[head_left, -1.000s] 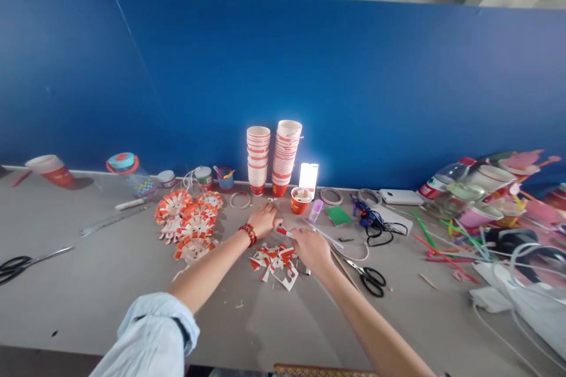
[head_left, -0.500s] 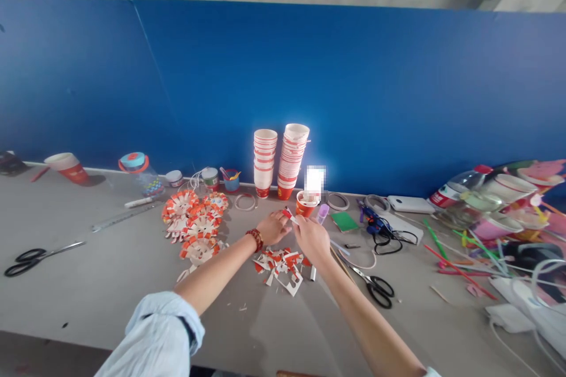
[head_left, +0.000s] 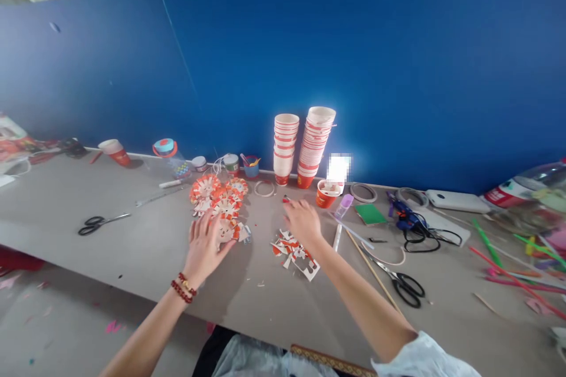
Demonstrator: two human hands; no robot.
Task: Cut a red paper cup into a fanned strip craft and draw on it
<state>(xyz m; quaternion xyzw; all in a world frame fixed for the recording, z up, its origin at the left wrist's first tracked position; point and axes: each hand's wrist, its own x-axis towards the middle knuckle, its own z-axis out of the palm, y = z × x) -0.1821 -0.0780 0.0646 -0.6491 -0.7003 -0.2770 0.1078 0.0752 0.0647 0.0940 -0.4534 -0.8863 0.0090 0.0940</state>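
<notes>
My left hand (head_left: 206, 247) is open with fingers spread, its fingertips over the nearest of the orange-and-white cut paper-cup pieces (head_left: 227, 207). Most of that nearest piece shows between thumb and forefinger. My right hand (head_left: 305, 225) hovers palm down with its fingers extended, beside a heap of orange and white paper scraps (head_left: 295, 252). A small red piece (head_left: 286, 199) is at its fingertips; whether they touch it I cannot tell. Just beyond stands an orange paper cup (head_left: 327, 194) with paper bits inside.
Two tall stacks of paper cups, the left one (head_left: 286, 150) and the right one (head_left: 315, 147), stand by the blue panel (head_left: 247, 53). Scissors (head_left: 409, 288), a wooden stick (head_left: 371, 271) and a blue glue gun (head_left: 404, 212) lie right. More scissors (head_left: 95, 224) lie left.
My left hand has moved left, from beside the right hand to the cut cup pieces. My right hand's pinch on a red-and-white strip has loosened. The view has turned and tilted.
</notes>
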